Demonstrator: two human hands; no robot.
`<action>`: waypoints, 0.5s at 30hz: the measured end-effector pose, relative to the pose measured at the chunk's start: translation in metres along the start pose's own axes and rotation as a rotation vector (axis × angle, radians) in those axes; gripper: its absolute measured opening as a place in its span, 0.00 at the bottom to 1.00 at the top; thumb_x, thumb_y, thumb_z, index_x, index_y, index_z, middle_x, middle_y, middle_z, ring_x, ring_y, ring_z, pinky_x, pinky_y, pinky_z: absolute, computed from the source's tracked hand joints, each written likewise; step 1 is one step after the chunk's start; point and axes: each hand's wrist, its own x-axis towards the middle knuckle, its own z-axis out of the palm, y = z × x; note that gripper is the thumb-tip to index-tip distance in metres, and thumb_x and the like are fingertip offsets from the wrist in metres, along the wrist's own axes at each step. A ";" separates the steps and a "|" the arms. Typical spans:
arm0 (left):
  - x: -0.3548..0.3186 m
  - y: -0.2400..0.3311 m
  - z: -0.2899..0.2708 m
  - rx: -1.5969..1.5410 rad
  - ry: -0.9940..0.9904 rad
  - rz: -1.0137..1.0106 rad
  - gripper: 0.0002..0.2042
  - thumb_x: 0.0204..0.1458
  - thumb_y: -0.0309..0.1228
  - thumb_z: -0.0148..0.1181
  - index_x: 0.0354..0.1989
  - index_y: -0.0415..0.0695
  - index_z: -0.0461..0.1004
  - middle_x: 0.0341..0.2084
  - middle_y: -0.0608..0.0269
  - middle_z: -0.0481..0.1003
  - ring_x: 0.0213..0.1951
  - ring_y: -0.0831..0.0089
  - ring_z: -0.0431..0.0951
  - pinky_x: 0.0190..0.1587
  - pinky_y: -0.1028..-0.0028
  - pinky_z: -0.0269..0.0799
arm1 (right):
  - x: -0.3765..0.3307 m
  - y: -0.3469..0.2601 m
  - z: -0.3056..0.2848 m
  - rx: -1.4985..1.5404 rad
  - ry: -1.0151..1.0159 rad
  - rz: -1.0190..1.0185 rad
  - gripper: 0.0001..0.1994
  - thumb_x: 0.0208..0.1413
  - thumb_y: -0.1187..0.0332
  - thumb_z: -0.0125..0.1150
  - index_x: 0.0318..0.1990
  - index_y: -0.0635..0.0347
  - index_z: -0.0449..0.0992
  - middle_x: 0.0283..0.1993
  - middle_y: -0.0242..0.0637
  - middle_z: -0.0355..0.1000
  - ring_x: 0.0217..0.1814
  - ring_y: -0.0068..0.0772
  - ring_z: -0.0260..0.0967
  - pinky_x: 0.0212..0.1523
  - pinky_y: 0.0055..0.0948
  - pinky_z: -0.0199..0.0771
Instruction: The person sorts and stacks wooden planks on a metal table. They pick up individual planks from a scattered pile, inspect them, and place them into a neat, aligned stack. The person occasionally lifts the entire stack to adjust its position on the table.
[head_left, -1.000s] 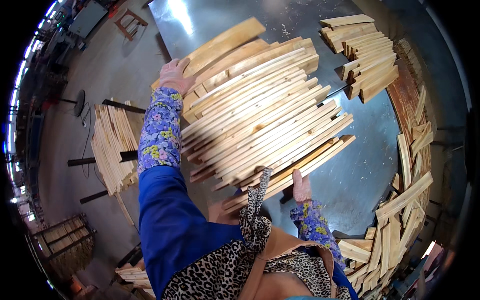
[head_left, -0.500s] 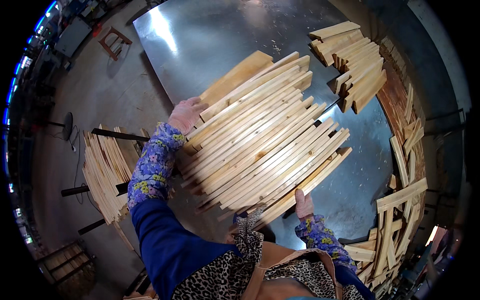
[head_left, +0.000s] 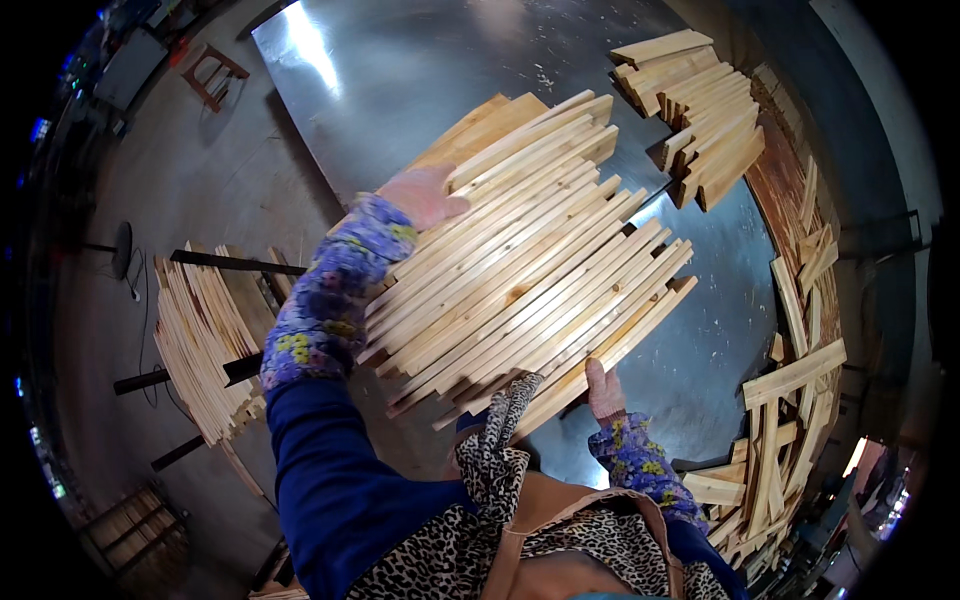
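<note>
Many narrow pale wooden strips (head_left: 510,270) lie side by side in a slanting row on the metal table, their ends uneven. My left hand (head_left: 425,195), slightly blurred, rests over the left ends of the far strips with its fingers apart. Beyond it are wider, darker boards (head_left: 480,130) at the row's far side. My right hand (head_left: 605,390) touches the outer edge of the nearest strip (head_left: 640,340), fingertips stretched against it; part of this hand is hidden. Both hands appear to wear pinkish gloves below flowered sleeves.
A second group of wooden pieces (head_left: 705,115) lies at the table's (head_left: 420,60) far right. Loose offcuts (head_left: 790,420) are heaped along the right side. More strips (head_left: 205,340) rest on a rack with dark bars (head_left: 235,262) at left. A small stool (head_left: 213,78) stands on the floor.
My left hand has moved right and inward over the far strips, uncovering more of the wider boards behind. My right hand stays at the near strip's edge. The view has shifted slightly.
</note>
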 end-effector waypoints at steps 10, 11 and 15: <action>-0.027 0.074 -0.003 0.267 0.016 -0.289 0.33 0.58 0.51 0.65 0.64 0.38 0.75 0.57 0.40 0.81 0.60 0.46 0.82 0.65 0.54 0.76 | 0.000 -0.009 0.002 0.310 0.047 -0.172 0.58 0.65 0.31 0.64 0.84 0.66 0.44 0.76 0.55 0.69 0.77 0.53 0.68 0.76 0.42 0.66; -0.033 0.080 -0.006 0.273 0.011 -0.266 0.33 0.58 0.51 0.65 0.65 0.39 0.75 0.58 0.41 0.81 0.62 0.47 0.81 0.66 0.54 0.75 | -0.001 -0.012 0.000 0.366 0.050 -0.209 0.57 0.65 0.32 0.65 0.84 0.66 0.45 0.76 0.54 0.69 0.77 0.51 0.68 0.76 0.42 0.65; -0.067 0.110 -0.009 0.318 0.020 -0.165 0.34 0.58 0.48 0.65 0.68 0.38 0.74 0.61 0.41 0.79 0.65 0.48 0.79 0.68 0.56 0.73 | -0.003 0.016 -0.017 0.517 -0.079 -0.069 0.50 0.66 0.34 0.67 0.79 0.68 0.60 0.73 0.50 0.73 0.75 0.45 0.70 0.77 0.41 0.65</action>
